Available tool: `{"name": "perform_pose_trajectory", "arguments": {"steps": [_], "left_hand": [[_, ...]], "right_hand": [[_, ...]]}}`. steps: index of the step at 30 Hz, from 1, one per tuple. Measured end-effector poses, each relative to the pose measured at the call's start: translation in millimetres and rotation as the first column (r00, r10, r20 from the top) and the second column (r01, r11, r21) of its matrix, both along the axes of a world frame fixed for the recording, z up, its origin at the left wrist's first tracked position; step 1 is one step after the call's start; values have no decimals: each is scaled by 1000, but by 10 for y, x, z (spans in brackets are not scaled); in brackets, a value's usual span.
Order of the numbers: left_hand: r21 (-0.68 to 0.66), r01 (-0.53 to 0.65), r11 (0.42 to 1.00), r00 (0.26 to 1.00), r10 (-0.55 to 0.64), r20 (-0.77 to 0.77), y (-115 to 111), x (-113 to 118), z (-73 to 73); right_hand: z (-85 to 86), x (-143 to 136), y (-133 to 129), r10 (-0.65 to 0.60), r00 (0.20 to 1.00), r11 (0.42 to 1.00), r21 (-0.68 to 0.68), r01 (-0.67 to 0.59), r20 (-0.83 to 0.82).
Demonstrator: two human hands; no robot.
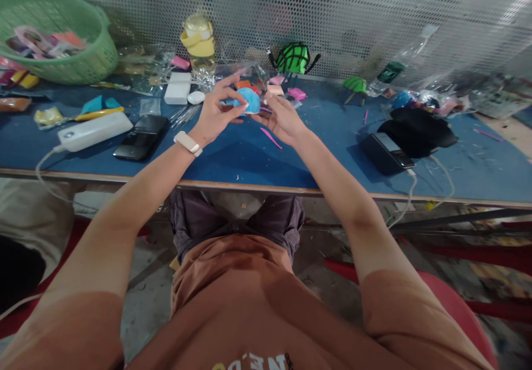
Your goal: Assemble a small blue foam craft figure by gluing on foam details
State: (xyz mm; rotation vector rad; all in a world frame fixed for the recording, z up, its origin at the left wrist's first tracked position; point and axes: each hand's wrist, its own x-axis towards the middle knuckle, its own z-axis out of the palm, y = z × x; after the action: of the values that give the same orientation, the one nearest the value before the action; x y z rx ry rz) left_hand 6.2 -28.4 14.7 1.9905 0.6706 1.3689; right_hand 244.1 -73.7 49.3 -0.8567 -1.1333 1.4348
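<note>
My left hand [216, 111] pinches a light-blue rounded lump of modelling clay [248, 101] between thumb and fingers, above the table. My right hand [283, 116] is at the lump's right side, its fingers closed around a thin purple tool [265, 110] that is mostly hidden. Whether the right fingertips touch the clay is hard to see. A pink modelling tool [271, 138] lies on the table just below the hands. Behind them are small orange, peach and pink clay pieces, among them a pink block [296, 93].
The blue table [249, 165] carries a green basket [83, 65], a yellow-lidded bottle [198, 43], a black phone [141, 137], a white power bank [95, 132], green-and-black models [294, 58], a clear bottle [390, 71] and a black device [386, 153] with cables. A perforated metal panel [349, 4] stands behind.
</note>
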Motion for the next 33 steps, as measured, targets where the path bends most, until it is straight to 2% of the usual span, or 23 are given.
{"name": "perform_pose_trajectory", "arguments": {"steps": [6, 13, 16, 20, 23, 29, 33], "left_hand": [[-19, 10, 1000, 1000, -10, -6, -29, -13, 47], [106, -63, 992, 993, 73, -94, -129, 14, 114], [155, -115, 981, 987, 131, -93, -183, 32, 129], [188, -153, 970, 979, 175, -108, -245, 54, 129], [202, -193, 960, 976, 209, -62, -267, 72, 131], [233, -300, 925, 953, 299, 41, -249, 86, 141], [213, -332, 919, 943, 317, 100, -203, 83, 113]], "right_hand": [[60, -21, -68, -29, 999, 999, -19, 29, 37], [67, -25, -72, -58, 998, 998, 21, 57, 37], [35, -27, -65, -73, 996, 997, 18, 72, 54], [-55, -10, -21, -37, 998, 993, 110, 42, -42], [-86, -20, -22, -30, 998, 983, 178, 39, -53], [-45, -142, -159, -117, 993, 940, 325, 103, 25], [-10, -191, -254, -125, 988, 956, 279, 96, 89]]}}
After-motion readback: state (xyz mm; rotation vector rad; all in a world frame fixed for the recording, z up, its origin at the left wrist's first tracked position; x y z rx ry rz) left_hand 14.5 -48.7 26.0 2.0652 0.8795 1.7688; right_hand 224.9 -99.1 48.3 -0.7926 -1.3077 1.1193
